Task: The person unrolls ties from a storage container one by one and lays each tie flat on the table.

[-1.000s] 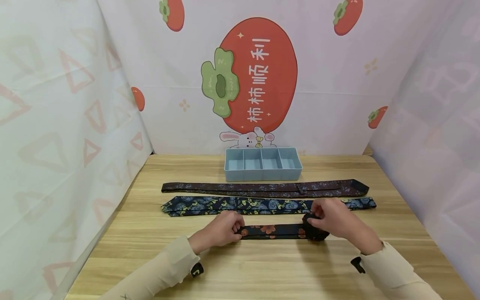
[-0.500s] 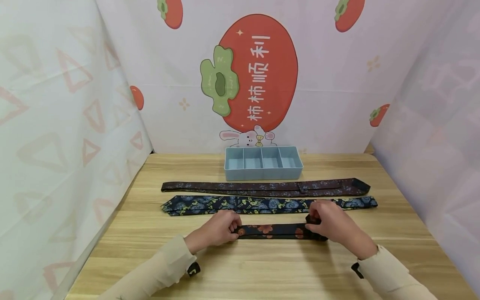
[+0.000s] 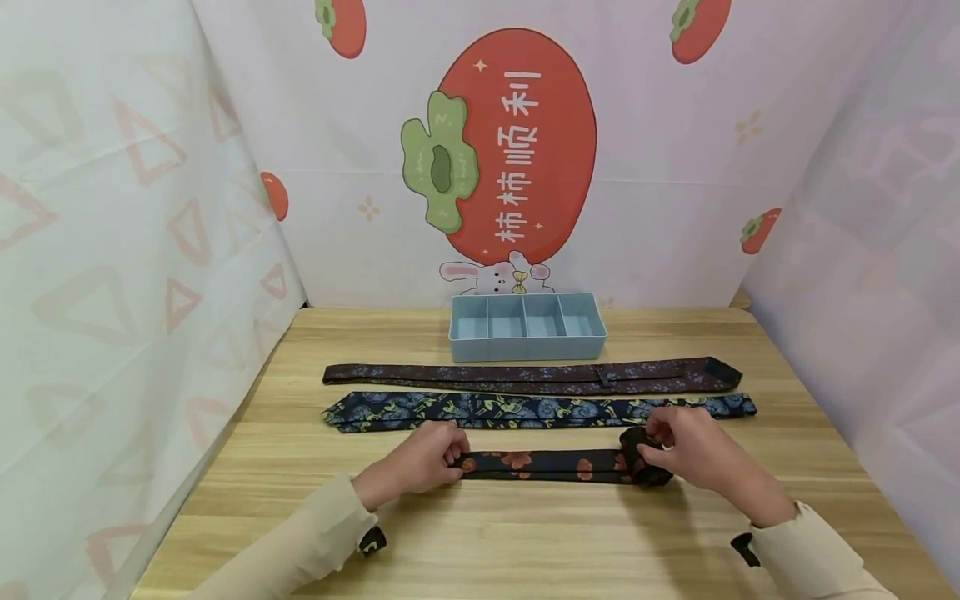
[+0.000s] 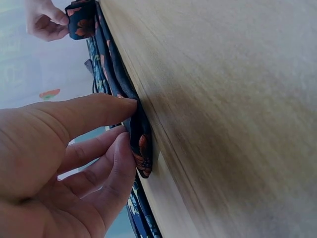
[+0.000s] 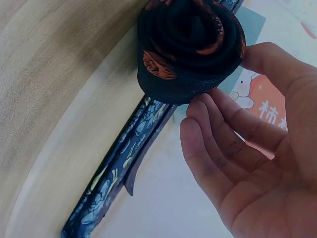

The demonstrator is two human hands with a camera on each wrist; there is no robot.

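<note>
A dark necktie with orange flowers (image 3: 540, 465) lies nearest the person, its right end wound into a roll (image 5: 190, 54). With thumb and fingertips, my left hand (image 3: 422, 458) pinches the flat left end of this necktie, close above the wood in the left wrist view. My right hand (image 3: 693, 446) holds the roll between thumb and fingers at its right side. In the right wrist view the roll shows its spiral layers, with the thumb on one side and the fingertips against the other.
Behind it lies a navy necktie with blue and yellow patterns (image 3: 517, 410). Farther back is a maroon necktie with small blue flowers (image 3: 480, 379). A blue box with several compartments (image 3: 528, 348) stands near the printed back cloth (image 3: 652, 250). Cloth hangs at both sides.
My left hand has shifted left with the flat end. The right hand and roll have moved slightly right, and the flat stretch between the hands looks longer.
</note>
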